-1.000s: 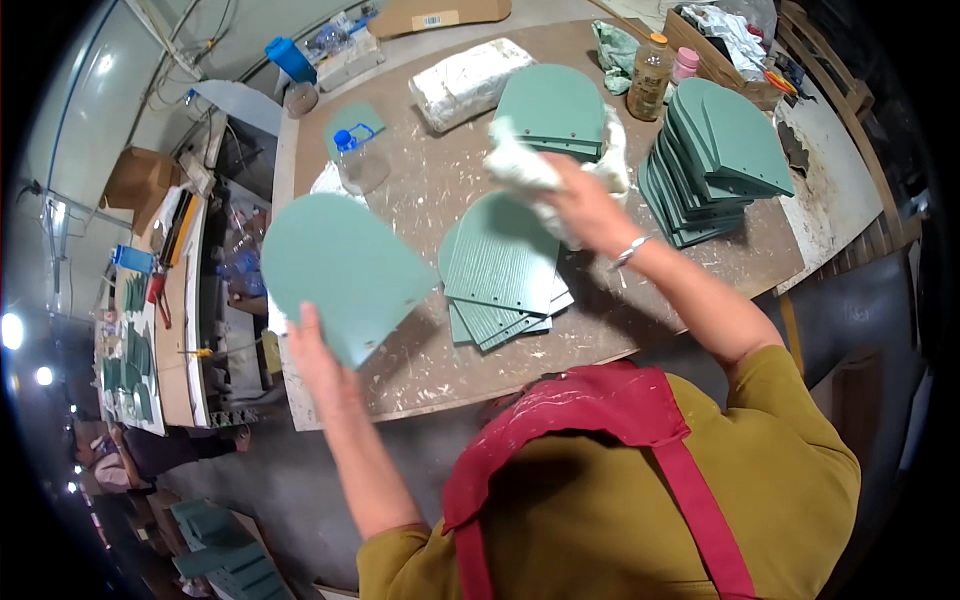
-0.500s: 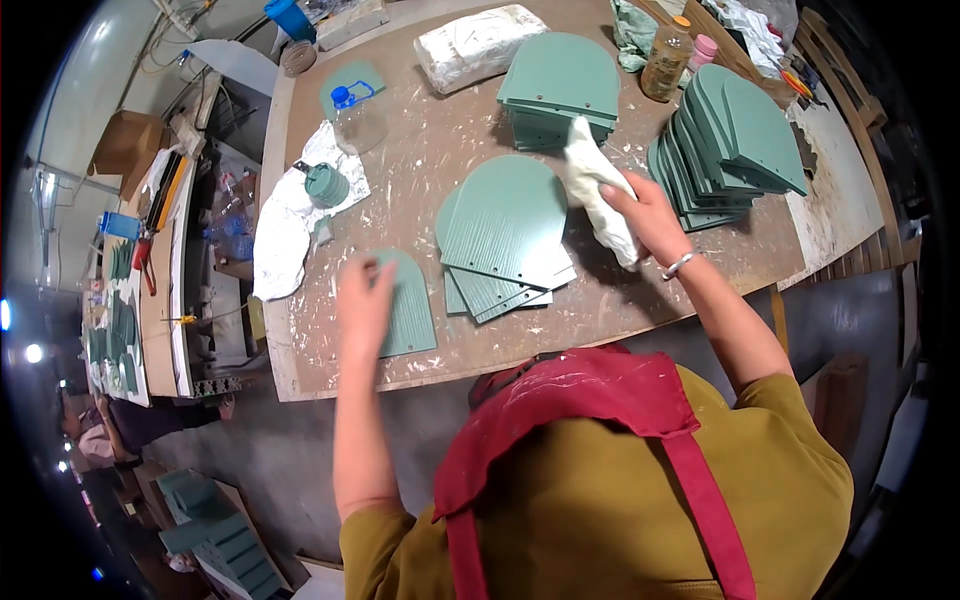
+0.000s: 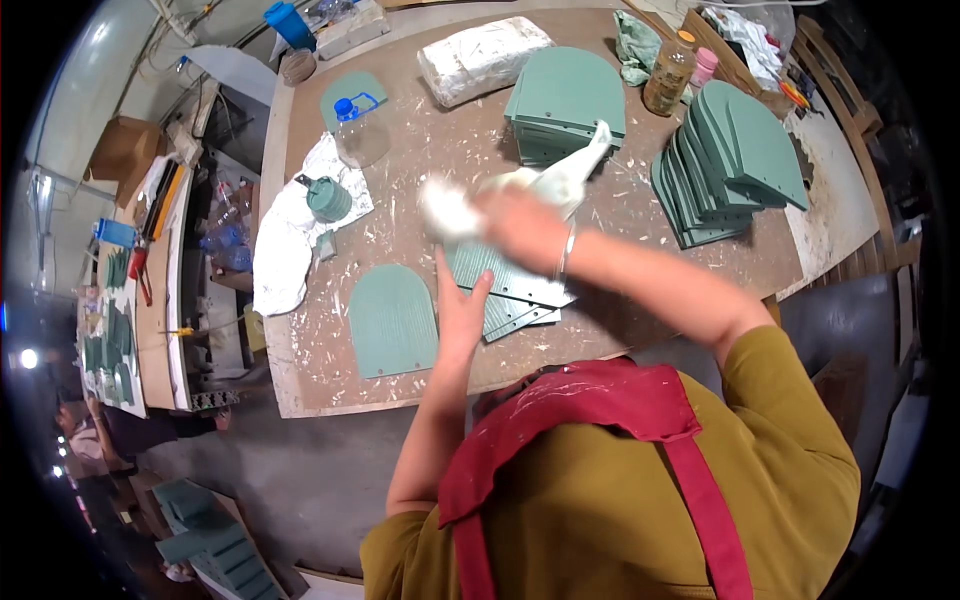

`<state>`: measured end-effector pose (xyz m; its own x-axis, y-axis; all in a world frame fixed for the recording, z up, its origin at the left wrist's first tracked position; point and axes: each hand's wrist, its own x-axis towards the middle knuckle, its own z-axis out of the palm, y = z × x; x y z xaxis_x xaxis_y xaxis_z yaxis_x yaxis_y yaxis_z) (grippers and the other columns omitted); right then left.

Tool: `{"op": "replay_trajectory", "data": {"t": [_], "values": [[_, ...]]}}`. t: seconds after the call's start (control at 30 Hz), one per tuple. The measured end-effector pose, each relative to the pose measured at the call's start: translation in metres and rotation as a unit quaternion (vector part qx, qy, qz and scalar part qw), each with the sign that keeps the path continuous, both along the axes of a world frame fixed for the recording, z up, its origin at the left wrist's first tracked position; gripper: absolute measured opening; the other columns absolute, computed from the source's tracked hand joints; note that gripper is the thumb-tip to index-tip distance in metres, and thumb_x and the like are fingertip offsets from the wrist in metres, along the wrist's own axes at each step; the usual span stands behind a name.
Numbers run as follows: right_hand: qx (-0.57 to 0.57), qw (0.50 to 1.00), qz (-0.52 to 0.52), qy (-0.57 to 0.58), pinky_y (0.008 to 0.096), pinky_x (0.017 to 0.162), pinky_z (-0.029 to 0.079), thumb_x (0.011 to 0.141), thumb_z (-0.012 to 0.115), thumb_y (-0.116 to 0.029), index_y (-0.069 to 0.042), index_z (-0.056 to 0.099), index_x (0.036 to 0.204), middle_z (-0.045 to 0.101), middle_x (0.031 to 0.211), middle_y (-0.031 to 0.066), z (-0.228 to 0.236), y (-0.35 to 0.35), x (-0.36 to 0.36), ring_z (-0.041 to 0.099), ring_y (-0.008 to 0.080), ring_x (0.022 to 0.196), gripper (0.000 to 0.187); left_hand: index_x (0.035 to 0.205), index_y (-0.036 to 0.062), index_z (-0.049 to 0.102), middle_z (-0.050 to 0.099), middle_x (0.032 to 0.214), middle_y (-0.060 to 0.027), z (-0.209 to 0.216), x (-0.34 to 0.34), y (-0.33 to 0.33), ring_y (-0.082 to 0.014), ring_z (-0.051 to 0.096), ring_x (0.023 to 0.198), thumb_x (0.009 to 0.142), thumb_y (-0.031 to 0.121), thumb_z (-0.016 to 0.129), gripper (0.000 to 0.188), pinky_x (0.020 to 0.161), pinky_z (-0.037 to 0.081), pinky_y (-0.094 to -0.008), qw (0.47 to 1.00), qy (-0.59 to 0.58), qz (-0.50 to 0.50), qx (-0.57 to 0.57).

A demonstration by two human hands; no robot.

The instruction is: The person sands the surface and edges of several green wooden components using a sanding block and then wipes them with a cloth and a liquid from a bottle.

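A white cloth (image 3: 565,182) is bunched in my right hand (image 3: 525,232), which is blurred over a small fanned pile of green round-topped panels (image 3: 500,272) with a grooved face. Fingers and cloth hide much of the top panel. My left hand (image 3: 462,318) lies at the pile's near left edge, thumb and fingers apart, touching the top panel. Just left of it, a single green panel (image 3: 393,322) lies flat on the table. Behind my right hand stands a neat stack of the same panels (image 3: 570,90), and a looser stack (image 3: 715,165) is at the right.
On the worn brown table (image 3: 325,365) are a white wrapped block (image 3: 485,58), a clear jug with a blue cap (image 3: 360,130), a green pot (image 3: 328,200) on a white cloth (image 3: 285,255), and an amber bottle (image 3: 670,75). A side bench (image 3: 160,300) is at the left.
My right hand has swept left with the cloth from beside the pile to over it. My left hand has moved right, from the single panel to the pile's edge.
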<state>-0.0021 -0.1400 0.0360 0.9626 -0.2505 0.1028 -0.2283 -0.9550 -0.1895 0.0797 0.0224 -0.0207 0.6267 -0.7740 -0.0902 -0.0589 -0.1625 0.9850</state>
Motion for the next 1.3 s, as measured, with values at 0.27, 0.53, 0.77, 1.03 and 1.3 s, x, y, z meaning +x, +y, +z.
{"op": "replay_trajectory", "data": {"t": [0.27,0.53,0.77,1.03,1.3], "values": [[0.272,0.927,-0.245,-0.081,0.0446,0.084,0.045,0.094,0.047,-0.030,0.002,0.060,0.108,0.064,0.101,0.0231,-0.024,-0.067,-0.022,0.061,0.0364,0.094,0.038,0.146,-0.0081,0.016,0.034,0.144,-0.0282,-0.017,0.005,0.005,-0.0346,0.035,0.133,0.084,0.017,0.067,0.084,0.110,0.028,-0.0392,0.999,-0.031,0.014,0.008],[0.530,0.782,-0.243,-0.223,0.0250,0.078,0.047,0.086,0.066,-0.022,0.003,0.059,0.115,0.066,0.096,0.0064,-0.026,-0.056,-0.043,0.058,0.0102,0.088,0.039,0.146,-0.0017,0.024,0.030,0.147,-0.0285,0.034,0.031,-0.032,-0.0406,0.029,0.136,0.074,0.036,0.077,0.097,0.110,0.026,-0.0478,0.902,-0.399,-0.036,0.157],[0.185,0.937,-0.056,-0.292,0.0366,0.091,0.047,0.082,0.063,-0.010,-0.002,0.056,0.119,0.057,0.118,0.0187,0.085,-0.034,-0.055,0.058,0.0341,0.104,0.039,0.132,-0.0027,0.047,0.047,0.137,-0.0215,0.100,0.030,-0.024,-0.0316,0.043,0.128,0.084,0.028,0.071,0.061,0.105,0.035,-0.0410,0.991,0.063,-0.122,0.001],[0.073,0.968,-0.014,-0.240,0.0352,0.081,0.049,0.087,0.062,-0.032,-0.008,0.059,0.109,0.060,0.095,0.0142,0.146,-0.017,-0.030,0.061,0.0332,0.090,0.033,0.122,-0.0028,0.051,0.063,0.108,-0.0101,0.143,0.001,-0.010,-0.0145,0.058,0.097,0.091,0.011,0.063,0.036,0.087,0.046,-0.0292,0.994,-0.024,-0.057,-0.092],[0.569,0.642,-0.174,-0.483,0.0266,0.079,0.047,0.093,0.059,-0.023,0.002,0.057,0.111,0.064,0.096,0.0043,0.061,0.020,-0.012,0.057,0.0102,0.088,0.031,0.126,-0.0038,0.046,0.057,0.119,-0.0104,0.157,0.004,-0.038,-0.0166,0.056,0.103,0.097,0.014,0.056,0.035,0.090,0.046,-0.0307,0.942,0.050,0.146,-0.299]]}}
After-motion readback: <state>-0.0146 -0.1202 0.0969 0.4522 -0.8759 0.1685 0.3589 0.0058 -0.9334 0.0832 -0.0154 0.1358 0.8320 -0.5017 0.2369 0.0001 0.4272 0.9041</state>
